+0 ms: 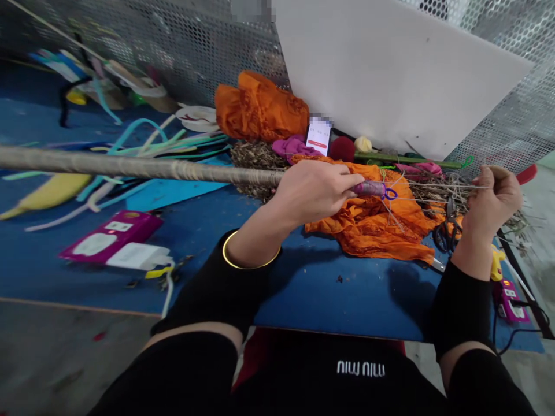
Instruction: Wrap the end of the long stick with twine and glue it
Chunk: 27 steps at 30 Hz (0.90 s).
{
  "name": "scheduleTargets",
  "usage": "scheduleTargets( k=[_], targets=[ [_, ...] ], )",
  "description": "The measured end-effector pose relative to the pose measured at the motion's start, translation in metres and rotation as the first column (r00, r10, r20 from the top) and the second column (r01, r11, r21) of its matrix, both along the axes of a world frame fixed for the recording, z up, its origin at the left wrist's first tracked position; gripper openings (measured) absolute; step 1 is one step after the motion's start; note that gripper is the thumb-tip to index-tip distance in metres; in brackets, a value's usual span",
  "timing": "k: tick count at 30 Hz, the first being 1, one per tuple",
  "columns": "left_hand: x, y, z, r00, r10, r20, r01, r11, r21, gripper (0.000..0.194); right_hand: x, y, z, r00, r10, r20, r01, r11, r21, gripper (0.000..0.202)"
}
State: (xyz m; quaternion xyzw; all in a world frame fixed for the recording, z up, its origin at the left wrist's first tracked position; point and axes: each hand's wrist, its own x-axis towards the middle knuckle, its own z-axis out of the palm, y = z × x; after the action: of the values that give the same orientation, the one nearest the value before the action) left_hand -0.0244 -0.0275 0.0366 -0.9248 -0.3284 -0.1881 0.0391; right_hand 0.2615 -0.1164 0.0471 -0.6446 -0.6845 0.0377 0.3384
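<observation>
Left grip (314,190): clamped on rod (195,171) near its purple end (370,188) | Right grip (494,199): fingertips together on threads (433,185) | Rod: spans from left view edge to left grip, above tabletop (321,294) | Nearby: orange cloth (377,234) under threads, scissors (448,228) near right grip

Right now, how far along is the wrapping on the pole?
The pole looks already wrapped up to its purple end. The left hand grips it; the right hand pinches thin strands. Those strands, unwrapped past that end, seem left.
</observation>
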Motion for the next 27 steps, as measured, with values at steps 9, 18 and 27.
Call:
scheduleTargets(
  k=[9,18,27],
  targets=[
    [-0.013,0.008,0.005,0.981,0.192,0.041,-0.194,0.98,0.05,0.039,0.027,-0.007,0.011,0.772,-0.017,-0.635,0.061,0.997,0.047,0.065],
    [-0.017,0.012,0.001,0.989,0.112,0.094,-0.115,0.993,0.029,0.041,0.027,-0.013,-0.001,0.343,0.325,-0.881,-0.241,0.937,0.252,0.053],
    [-0.021,0.015,0.001,0.996,-0.029,0.079,0.031,0.999,-0.018,0.042,0.018,-0.001,-0.002,0.839,0.055,-0.542,0.359,0.692,0.627,0.095]
  ],
)
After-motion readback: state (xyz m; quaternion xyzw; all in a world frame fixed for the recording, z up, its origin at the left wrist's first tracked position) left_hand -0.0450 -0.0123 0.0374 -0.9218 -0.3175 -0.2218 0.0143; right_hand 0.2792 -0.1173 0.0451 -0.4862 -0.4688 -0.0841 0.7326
